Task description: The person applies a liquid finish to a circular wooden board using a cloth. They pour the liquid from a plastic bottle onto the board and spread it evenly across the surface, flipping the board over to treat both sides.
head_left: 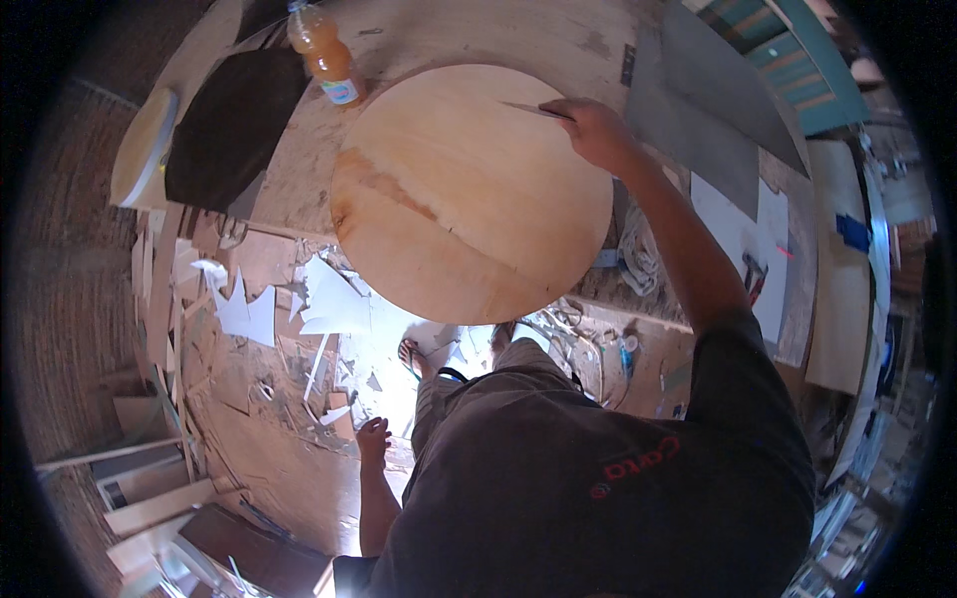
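Note:
A large round wooden disc (469, 199) lies on a plywood workbench (299, 189) in front of me. My right hand (595, 130) reaches out over the disc's far right part and grips a thin pointed tool (533, 109) whose tip rests on the wood. My left hand (373, 440) hangs down at my side, below the bench, with its fingers loosely curled and nothing in it.
A bottle of orange drink (324, 52) stands at the bench's far edge next to a dark sheet (234, 125). Grey sheets (698, 110) lie to the right. White and wooden offcuts (299, 309) litter the floor around my sandalled foot (414, 357).

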Motion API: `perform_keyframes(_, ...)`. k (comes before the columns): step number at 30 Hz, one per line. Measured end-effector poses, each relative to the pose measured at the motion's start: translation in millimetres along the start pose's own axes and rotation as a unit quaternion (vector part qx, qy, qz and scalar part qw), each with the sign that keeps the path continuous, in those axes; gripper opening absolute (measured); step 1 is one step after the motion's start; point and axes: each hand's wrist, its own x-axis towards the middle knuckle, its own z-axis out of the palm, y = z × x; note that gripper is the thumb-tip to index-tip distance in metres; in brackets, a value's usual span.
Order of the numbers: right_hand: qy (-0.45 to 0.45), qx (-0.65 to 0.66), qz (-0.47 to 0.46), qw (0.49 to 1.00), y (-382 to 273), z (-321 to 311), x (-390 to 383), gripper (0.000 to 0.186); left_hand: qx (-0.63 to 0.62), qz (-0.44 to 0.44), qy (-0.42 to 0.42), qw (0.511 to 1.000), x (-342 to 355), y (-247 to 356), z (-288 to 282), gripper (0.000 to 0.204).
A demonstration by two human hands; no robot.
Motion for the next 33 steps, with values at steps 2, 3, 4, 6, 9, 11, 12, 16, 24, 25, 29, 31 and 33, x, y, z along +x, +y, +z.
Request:
perform_keyframes(2,0.016,-0.045,-0.051,0.998,9.5,21.7,31.6,0.031,-0.005,-0.019,0.016,1.000,-21.3,-15.5,18.8,0.039)
perform_keyframes(3,0.002,-0.056,-0.050,0.997,9.1,30.7,43.2,0.032,0.004,-0.040,0.025,0.999,-36.5,-13.8,29.7,0.039)
perform_keyframes(4,-0.010,-0.070,-0.048,0.996,8.2,34.8,54.1,0.034,-0.012,-0.057,0.031,0.998,-48.9,-16.9,38.9,0.039)
perform_keyframes(6,-0.040,-0.108,-0.072,0.991,13.2,46.0,67.8,0.035,-0.045,-0.079,0.033,0.995,-65.5,-34.4,47.7,0.040)
perform_keyframes(9,-0.101,-0.151,-0.106,0.978,26.7,53.5,73.9,0.036,-0.072,-0.102,0.036,0.992,-80.8,-55.0,57.9,0.041)
perform_keyframes(11,-0.145,-0.133,-0.075,0.978,4.2,27.4,81.7,0.037,-0.116,-0.115,0.030,0.986,-86.1,-73.8,63.0,0.042)
perform_keyframes(12,-0.134,-0.141,-0.071,0.978,5.1,21.7,89.5,0.037,-0.134,-0.120,0.012,0.984,-82.2,-84.5,64.1,0.042)
perform_keyframes(16,-0.128,-0.187,-0.073,0.971,1.0,37.0,138.8,0.039,-0.104,-0.139,0.001,0.985,-74.9,-95.9,63.4,0.041)
perform_keyframes(24,-0.241,-0.168,-0.042,0.955,-10.9,21.0,126.5,0.045,-0.063,-0.008,0.065,0.996,-63.6,-21.3,29.6,0.043)
perform_keyframes(25,-0.258,-0.177,-0.051,0.949,3.3,13.9,121.3,0.044,-0.057,0.008,0.057,0.997,-56.4,-12.6,28.5,0.043)
perform_keyframes(29,-0.282,-0.146,-0.065,0.946,32.6,-9.0,71.3,0.041,-0.033,-0.031,0.035,0.998,-34.4,-11.3,17.5,0.043)
perform_keyframes(31,-0.288,-0.110,-0.082,0.948,43.3,-22.8,40.8,0.043,-0.016,-0.049,0.018,0.999,-23.3,-14.3,16.1,0.042)
perform_keyframes(33,-0.286,-0.108,-0.081,0.949,42.1,-31.7,14.8,0.044,-0.007,-0.060,0.001,0.998,-20.4,-23.3,11.2,0.042)
